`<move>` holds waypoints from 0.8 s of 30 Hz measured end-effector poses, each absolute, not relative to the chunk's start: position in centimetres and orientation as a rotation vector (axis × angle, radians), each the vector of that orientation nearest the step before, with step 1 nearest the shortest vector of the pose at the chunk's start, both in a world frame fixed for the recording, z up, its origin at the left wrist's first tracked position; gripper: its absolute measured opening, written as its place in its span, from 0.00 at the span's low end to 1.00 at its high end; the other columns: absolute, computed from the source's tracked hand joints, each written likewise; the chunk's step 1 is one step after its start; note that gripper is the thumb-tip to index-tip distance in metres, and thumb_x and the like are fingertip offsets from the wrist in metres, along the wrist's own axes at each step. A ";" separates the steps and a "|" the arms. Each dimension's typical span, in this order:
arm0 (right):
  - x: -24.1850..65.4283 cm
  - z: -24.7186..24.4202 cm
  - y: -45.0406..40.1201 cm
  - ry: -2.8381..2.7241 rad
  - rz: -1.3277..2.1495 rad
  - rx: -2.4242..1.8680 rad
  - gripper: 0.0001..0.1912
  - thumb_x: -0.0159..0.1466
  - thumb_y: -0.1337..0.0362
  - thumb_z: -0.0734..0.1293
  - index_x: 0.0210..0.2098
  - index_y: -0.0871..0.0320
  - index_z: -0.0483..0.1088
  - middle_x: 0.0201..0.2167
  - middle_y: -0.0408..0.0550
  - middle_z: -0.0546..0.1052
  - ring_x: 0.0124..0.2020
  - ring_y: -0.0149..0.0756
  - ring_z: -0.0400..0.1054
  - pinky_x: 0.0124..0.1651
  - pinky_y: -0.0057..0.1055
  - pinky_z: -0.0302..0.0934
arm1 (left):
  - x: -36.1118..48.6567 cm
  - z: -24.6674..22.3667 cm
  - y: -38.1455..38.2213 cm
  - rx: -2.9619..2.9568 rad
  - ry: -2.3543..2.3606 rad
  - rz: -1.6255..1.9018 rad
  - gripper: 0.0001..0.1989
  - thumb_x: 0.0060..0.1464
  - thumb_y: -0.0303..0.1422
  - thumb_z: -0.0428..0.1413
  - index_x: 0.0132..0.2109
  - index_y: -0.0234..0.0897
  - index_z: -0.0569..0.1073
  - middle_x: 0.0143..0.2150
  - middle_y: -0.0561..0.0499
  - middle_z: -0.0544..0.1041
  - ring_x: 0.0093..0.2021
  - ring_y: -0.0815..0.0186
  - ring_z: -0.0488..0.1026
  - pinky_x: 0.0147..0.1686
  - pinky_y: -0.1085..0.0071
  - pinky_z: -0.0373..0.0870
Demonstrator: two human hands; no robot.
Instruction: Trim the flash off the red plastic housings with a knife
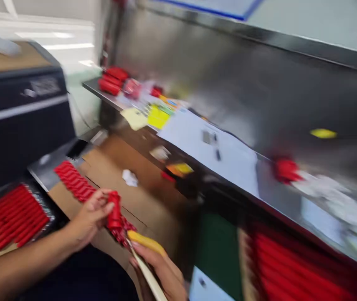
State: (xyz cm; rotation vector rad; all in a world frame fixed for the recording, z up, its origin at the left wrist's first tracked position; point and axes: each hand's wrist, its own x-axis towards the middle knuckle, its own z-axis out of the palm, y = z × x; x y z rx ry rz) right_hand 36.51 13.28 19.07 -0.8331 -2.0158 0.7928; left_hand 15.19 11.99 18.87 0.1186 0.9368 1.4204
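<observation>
My left hand (92, 215) is closed round a short red cylindrical part (114, 211), thumb and fingers pinching its upper end. In my right hand (162, 267) is a tool that looks like pliers (148, 242), with a yellow handle and a paler second handle. Its metal tip meets the lower end of the red part or lies just beside it; blur hides which. Beneath the hands are several small red pieces (123, 236), and a row of similar red parts (74, 179) runs up and left across brown cardboard (100, 167).
Left of my forearm, a tray of red tubes (12, 215) stands near a dark machine (18, 108). A metal shelf behind carries white paper (209, 146), yellow notes (158, 117) and red parts (112, 81). More red tubes (294, 267) lie at lower right. Crumpled white paper (130, 177) rests on the cardboard.
</observation>
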 end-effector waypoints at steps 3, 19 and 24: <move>36.3 19.4 14.1 -1.981 0.850 -0.721 0.12 0.76 0.62 0.70 0.56 0.49 0.81 0.49 0.52 0.87 0.45 0.40 0.85 0.49 0.33 0.82 | 14.8 18.9 12.4 0.160 0.992 1.325 0.30 0.47 0.41 0.78 0.55 0.45 0.78 0.42 0.52 0.83 0.36 0.65 0.80 0.39 0.71 0.77; 36.8 20.8 13.6 -1.972 0.911 -0.733 0.12 0.78 0.63 0.65 0.50 0.60 0.81 0.46 0.53 0.88 0.49 0.36 0.84 0.53 0.30 0.77 | 16.3 19.2 12.9 0.251 1.127 1.243 0.35 0.39 0.43 0.81 0.54 0.43 0.80 0.36 0.51 0.83 0.31 0.64 0.80 0.30 0.73 0.80; 36.9 21.1 13.6 -1.934 0.922 -0.741 0.14 0.78 0.65 0.65 0.46 0.67 0.81 0.46 0.59 0.87 0.48 0.38 0.84 0.52 0.30 0.77 | 16.1 19.4 12.8 0.204 1.140 1.244 0.38 0.37 0.43 0.81 0.55 0.42 0.79 0.42 0.49 0.84 0.33 0.65 0.80 0.36 0.72 0.83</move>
